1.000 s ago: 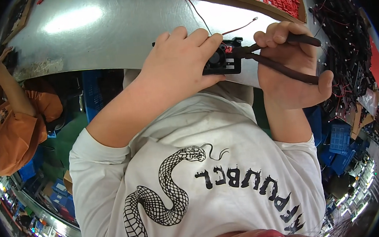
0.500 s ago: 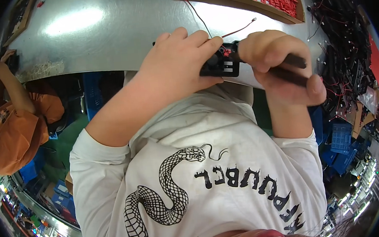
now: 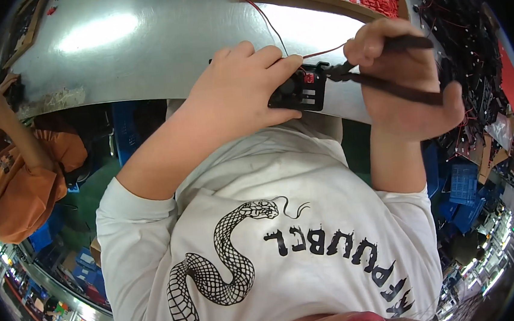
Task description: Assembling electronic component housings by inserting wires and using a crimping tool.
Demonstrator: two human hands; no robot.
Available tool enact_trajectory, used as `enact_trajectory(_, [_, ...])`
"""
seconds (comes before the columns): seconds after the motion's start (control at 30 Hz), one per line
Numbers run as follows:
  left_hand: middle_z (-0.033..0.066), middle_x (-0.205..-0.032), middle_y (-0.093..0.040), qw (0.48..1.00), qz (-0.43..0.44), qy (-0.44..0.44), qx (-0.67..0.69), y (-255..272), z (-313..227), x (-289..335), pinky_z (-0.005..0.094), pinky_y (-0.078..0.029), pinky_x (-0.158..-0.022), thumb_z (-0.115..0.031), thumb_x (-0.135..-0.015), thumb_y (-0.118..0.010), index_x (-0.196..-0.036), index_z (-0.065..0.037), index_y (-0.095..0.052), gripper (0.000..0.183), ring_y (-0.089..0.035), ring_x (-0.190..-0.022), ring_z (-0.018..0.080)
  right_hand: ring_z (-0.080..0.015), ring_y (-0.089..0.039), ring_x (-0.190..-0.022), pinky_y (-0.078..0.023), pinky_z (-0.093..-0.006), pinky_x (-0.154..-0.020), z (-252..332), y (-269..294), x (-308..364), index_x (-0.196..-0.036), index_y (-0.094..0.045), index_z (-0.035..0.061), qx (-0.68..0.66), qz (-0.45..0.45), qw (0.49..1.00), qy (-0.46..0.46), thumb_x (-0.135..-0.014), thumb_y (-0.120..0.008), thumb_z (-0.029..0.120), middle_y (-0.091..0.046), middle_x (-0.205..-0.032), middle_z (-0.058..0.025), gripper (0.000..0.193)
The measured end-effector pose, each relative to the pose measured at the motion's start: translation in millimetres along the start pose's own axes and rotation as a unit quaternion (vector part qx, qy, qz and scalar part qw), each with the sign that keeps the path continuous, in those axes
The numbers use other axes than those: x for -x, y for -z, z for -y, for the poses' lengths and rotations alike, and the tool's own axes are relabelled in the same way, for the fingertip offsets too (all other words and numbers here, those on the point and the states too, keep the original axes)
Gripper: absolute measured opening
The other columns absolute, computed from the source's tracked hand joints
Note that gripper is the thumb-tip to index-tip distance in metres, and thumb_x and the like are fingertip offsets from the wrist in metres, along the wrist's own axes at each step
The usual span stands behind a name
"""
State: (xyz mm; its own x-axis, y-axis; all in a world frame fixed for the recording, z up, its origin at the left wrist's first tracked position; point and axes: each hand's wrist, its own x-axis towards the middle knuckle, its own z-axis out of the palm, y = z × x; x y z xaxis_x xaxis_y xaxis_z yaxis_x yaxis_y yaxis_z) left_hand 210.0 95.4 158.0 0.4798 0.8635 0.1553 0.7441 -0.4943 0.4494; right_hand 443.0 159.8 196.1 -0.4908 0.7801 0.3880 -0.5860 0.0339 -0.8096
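My left hand (image 3: pixel 242 86) is wrapped over a black plastic housing (image 3: pixel 300 100) at the near edge of the metal table, and covers its left part. A small red piece (image 3: pixel 309 78) sits in the housing's exposed right end. Thin wires (image 3: pixel 267 21), red and black, run out from behind it. In my right hand (image 3: pixel 405 82) is a pair of dark pliers (image 3: pixel 384 84), handles spread apart. The pliers' jaws are beside the housing's right end; whether they touch it I cannot tell.
A cardboard tray (image 3: pixel 342 10) with many small red pieces lies beyond my hands. To the right is a heap of black parts with wires (image 3: pixel 463 54). Blue crates (image 3: pixel 463 185) stand below at the right. At the far left, another person in orange (image 3: pixel 23 179) works at the table (image 3: pixel 158 53).
My right hand has moved right with the pliers, whose handles have spread wider and whose jaws now show. The red piece is more exposed. My left hand stays nearly in place on the housing.
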Motion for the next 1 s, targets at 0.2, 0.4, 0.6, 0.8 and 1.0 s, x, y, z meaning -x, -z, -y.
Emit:
enact_trajectory(0.2, [0.002,-0.111,-0.064,1.0,0.004,0.02,-0.017,2.8,2.3,5.1,0.0406,-0.047,-0.087,-0.047,-0.077,-0.081,-0.132,-0.017,-0.062,0.066,-0.059,-0.101,0.0257,-0.0276,-0.054,-0.097,-0.042,-0.0382,-0.088,-27.0,-5.6,6.4,-0.131,-0.051,-0.0143,-0.024,0.008,0.998,0.066,-0.084,-0.047,0.075,-0.057,-0.111,-0.0229,0.101])
enact_trajectory(0.4, [0.0021,-0.111,-0.064,0.999,0.004,0.03,-0.027,3.7,-3.5,5.8,0.0411,-0.048,-0.086,-0.046,-0.077,-0.082,-0.132,-0.016,-0.062,0.067,-0.059,-0.1,0.026,-0.0264,-0.054,-0.103,-0.043,-0.0386,-0.092,-33.8,-12.6,11.6,-0.133,-0.049,-0.0132,0.018,0.01,0.998,0.051,-0.082,-0.056,0.075,-0.056,-0.116,-0.0215,0.102])
enact_trajectory(0.6, [0.0025,-0.111,-0.063,0.999,-0.001,0.027,-0.036,1.1,-8.9,3.7,0.0418,-0.048,-0.085,-0.045,-0.076,-0.083,-0.132,-0.015,-0.062,0.067,-0.059,-0.099,0.0265,-0.0245,-0.055,-0.102,-0.043,-0.0378,-0.092,-31.1,-10.2,16.3,-0.132,-0.049,-0.0117,0.046,0.023,0.998,0.045,-0.079,-0.062,0.077,-0.057,-0.117,-0.0188,0.104])
enact_trajectory(0.8, [0.0034,-0.111,-0.065,0.999,0.014,0.022,-0.036,2.4,-8.5,0.9,0.042,-0.049,-0.086,-0.044,-0.076,-0.083,-0.132,-0.016,-0.062,0.066,-0.061,-0.1,0.0276,-0.026,-0.06,-0.095,-0.048,-0.0394,-0.087,-34.1,-5.9,10.0,-0.12,-0.058,-0.011,0.0,0.04,0.998,0.057,-0.08,-0.062,0.072,-0.062,-0.109,-0.0184,0.092])
enact_trajectory(1.0, [0.003,-0.108,-0.067,0.996,0.046,-0.069,0.015,5.1,12.3,-12.6,0.041,-0.05,-0.088,-0.045,-0.076,-0.083,-0.128,-0.016,-0.066,0.062,-0.062,-0.1,0.0269,-0.0229,-0.052,-0.055,-0.043,-0.037,-0.052,-29.4,10.9,-40.6,-0.09,-0.069,-0.0032,-0.121,0.383,0.912,-0.084,-0.085,-0.064,0.06,-0.064,-0.073,-0.0124,0.063])
